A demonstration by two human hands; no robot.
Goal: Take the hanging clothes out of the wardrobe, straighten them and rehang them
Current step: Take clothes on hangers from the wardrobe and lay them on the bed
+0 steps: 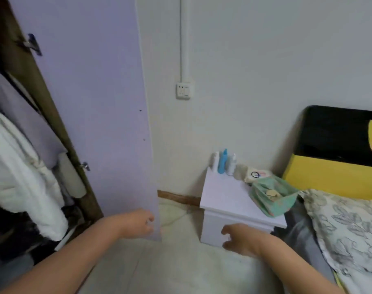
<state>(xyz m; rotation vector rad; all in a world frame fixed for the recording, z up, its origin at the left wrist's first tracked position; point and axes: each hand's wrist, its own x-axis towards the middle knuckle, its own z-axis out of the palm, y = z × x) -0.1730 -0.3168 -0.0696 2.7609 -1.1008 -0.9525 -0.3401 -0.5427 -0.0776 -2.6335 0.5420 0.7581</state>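
Note:
The wardrobe stands open at the left, its lilac door (100, 115) swung out toward me. Inside hang a white padded garment (17, 175) and a grey-lilac garment (21, 115) behind it; their hangers are out of sight. My left hand (136, 223) is at the lower free edge of the door, fingers curled around or against it; I cannot tell how firmly it grips. My right hand (240, 240) hovers in front of the white bedside cabinet (223, 209) with fingers apart and nothing in it.
Bottles (223, 162), a wipes pack (257, 174) and a green pouch (272, 194) sit on the cabinet. A bed with a leaf-print pillow (346, 230) and a black-and-yellow headboard (337, 158) fills the right. A wall socket (183, 90) is above; pale floor lies below.

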